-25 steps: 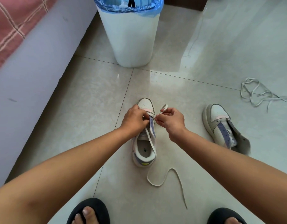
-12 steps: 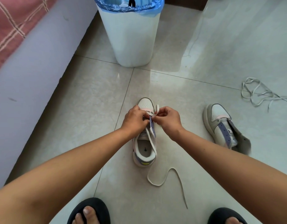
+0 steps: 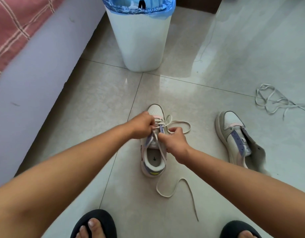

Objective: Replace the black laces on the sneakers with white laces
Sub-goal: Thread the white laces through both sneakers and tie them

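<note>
Both hands (left [image 3: 142, 125], right [image 3: 172, 140]) pinch lace [image 3: 180, 126] over sneaker [image 3: 154, 162].

A white trash bin [image 3: 141, 42] lined with a blue bag [image 3: 148, 7] stood on the tiled floor [image 3: 89, 103] beside a lavender bed frame [image 3: 38, 69] carrying pink plaid bedding [image 3: 12, 21], with black slippers [image 3: 95, 219] nearest the camera

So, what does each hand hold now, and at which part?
Both hands hold the white lace at the sneaker: the left hand pinches it near the front eyelets, the right hand grips the stretch leading to the loop.
</note>
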Action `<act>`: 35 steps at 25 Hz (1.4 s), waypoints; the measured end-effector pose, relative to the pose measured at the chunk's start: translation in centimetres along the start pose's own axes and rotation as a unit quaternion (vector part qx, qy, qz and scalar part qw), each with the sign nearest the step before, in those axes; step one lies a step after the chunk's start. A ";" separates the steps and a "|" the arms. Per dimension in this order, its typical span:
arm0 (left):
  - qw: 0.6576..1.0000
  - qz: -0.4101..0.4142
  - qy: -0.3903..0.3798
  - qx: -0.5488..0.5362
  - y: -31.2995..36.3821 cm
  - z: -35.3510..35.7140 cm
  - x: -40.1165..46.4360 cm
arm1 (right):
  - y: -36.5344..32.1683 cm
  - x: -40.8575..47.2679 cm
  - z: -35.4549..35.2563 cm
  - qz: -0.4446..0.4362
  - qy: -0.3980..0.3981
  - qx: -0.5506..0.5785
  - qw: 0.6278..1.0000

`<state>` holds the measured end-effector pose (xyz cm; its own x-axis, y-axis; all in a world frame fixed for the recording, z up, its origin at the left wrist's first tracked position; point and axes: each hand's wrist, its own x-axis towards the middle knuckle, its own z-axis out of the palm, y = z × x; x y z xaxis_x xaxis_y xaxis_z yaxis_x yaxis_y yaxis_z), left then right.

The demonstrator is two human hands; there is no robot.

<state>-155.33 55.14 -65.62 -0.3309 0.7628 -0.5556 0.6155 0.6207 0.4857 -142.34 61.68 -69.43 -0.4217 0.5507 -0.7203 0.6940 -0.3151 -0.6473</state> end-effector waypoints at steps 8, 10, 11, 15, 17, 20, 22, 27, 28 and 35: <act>0.828 -0.216 -0.470 0.217 -10.1 -0.7 -8.0 | -0.4 0.6 -0.6 0.026 -0.054 0.046 0.997; 0.742 -0.242 -0.533 0.326 -10.0 1.2 -8.9 | -0.7 0.9 -0.5 0.046 -0.082 0.056 0.994; 0.722 -0.228 -0.534 0.377 -9.5 2.1 -9.0 | -0.8 1.2 -0.4 0.053 -0.088 0.060 0.993; 0.858 -0.163 -0.298 0.386 -7.6 2.9 -7.7 | -1.2 2.2 0.6 0.061 -0.027 0.169 0.983; 0.923 -0.131 -0.163 0.321 -6.7 2.3 -6.6 | -1.2 2.6 0.3 0.060 0.029 0.196 0.978; 0.982 -0.048 0.038 0.177 -4.1 1.9 -5.1 | -1.7 3.0 -0.3 0.073 0.000 0.229 0.971; 0.988 -0.008 0.118 0.097 -2.4 2.1 -4.4 | -2.3 3.6 -0.5 0.101 -0.018 0.259 0.960; 0.990 -0.033 0.118 0.070 -1.5 2.8 -2.5 | -4.1 4.2 -1.2 0.109 -0.051 0.408 0.905; 0.991 -0.042 0.114 0.055 -1.5 2.8 -2.3 | -4.6 4.1 -1.6 0.093 -0.057 0.434 0.894; 0.992 -0.075 0.102 -0.002 -1.5 2.8 -2.2 | -6.1 3.8 -6.9 -0.081 -0.080 -0.047 0.992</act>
<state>-153.51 52.04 -67.03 -0.5568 0.6819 -0.4743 0.5458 0.7308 0.4099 -144.11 71.02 -66.53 -0.6143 0.4567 -0.6434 0.6572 -0.1551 -0.7376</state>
